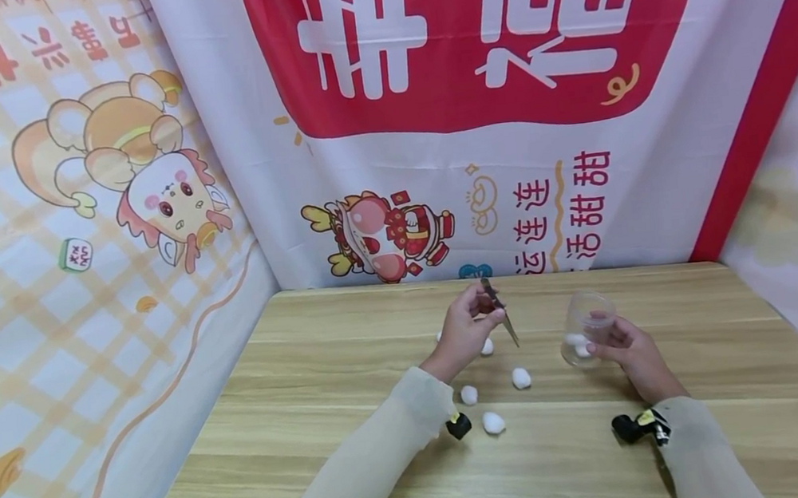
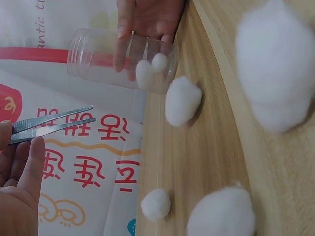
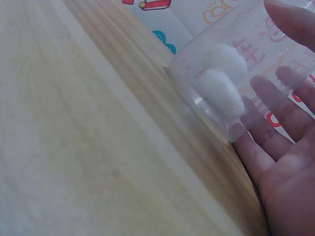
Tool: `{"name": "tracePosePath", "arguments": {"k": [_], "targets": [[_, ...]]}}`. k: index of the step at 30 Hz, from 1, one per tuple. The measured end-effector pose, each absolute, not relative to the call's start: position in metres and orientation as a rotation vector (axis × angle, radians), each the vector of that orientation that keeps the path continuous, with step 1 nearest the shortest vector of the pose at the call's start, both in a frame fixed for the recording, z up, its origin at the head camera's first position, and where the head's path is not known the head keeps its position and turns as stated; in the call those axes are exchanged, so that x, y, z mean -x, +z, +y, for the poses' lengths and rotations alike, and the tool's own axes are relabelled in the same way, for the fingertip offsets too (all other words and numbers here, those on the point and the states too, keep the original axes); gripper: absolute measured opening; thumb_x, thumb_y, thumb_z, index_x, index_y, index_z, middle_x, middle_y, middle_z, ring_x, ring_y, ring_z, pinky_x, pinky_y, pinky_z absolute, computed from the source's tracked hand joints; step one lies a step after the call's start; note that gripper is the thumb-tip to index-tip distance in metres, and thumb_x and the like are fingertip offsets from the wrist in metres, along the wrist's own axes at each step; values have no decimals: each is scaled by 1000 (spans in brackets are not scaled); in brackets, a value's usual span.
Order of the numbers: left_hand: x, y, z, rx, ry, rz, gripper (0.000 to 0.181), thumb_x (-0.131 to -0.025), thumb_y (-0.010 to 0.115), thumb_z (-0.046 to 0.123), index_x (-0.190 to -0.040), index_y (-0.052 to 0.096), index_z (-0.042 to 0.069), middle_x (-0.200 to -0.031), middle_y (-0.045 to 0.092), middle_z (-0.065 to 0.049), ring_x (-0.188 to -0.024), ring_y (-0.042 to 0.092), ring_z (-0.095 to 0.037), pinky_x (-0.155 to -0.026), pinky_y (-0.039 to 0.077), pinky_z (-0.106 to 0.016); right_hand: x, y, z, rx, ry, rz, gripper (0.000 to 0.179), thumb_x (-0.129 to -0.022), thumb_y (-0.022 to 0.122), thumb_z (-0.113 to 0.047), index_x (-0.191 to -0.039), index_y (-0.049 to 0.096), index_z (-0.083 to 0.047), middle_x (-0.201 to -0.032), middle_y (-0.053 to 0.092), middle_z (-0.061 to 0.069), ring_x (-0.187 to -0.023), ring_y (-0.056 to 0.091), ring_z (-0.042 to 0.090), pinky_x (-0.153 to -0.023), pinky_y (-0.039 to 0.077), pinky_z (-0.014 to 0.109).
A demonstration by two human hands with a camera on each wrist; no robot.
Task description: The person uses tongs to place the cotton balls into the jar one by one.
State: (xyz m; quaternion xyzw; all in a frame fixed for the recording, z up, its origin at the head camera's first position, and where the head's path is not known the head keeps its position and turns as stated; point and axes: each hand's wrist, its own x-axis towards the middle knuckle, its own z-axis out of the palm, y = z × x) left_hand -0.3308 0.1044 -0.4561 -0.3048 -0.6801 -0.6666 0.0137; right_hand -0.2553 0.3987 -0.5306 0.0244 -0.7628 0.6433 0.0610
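Metal tweezers [image 2: 54, 124] are pinched in my left hand [image 1: 463, 331], their two tips apart with nothing between them. In the head view the tips point down above the table, left of a clear plastic jar [image 1: 589, 328]. My right hand [image 1: 636, 354] grips the jar around its side, thumb in front and fingers behind. Two white cotton balls [image 3: 221, 93] lie at the bottom of the jar. On the table near my left hand are several loose cotton balls, among them one cotton ball [image 1: 521, 378] nearest the jar and another [image 1: 493, 423] closer to me.
The wood-grain table [image 1: 349, 326] ends at a back wall hung with a red and white printed cloth [image 1: 375, 155]. A patterned cloth [image 1: 87, 311] covers the left wall. Black wrist cameras [image 1: 458, 425] sit at both cuffs.
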Motion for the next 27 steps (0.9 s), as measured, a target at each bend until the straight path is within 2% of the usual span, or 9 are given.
{"name": "tracePosePath", "arguments": {"k": [8,19,27], "targets": [[330,-459,100,947,-2030,-2152,30,-90,67,-1,-116,61,12,-98,67,-5,-94,65,-17,-79,57,-28,255,-529,399,-45,1950,-2316,68,-91,71,-24,-147,36,-8,-143,47,14,-118,52,5,-89,44,12],[333,-466,97,966,-2026,-2156,29,-90,67,0,-114,61,15,-105,66,-19,-92,64,-14,-80,56,-29,256,-530,400,-45,1936,-2336,69,-91,71,-25,-147,35,-7,-145,45,17,-119,51,5,-89,43,11],[333,-469,97,949,-1996,-2191,28,-89,68,-2,-113,61,12,-102,67,-16,-91,64,-13,-83,55,-27,256,-528,399,0,1935,-2349,72,-89,72,-30,-148,36,-9,-146,45,13,-122,49,7,-89,42,10]]}}
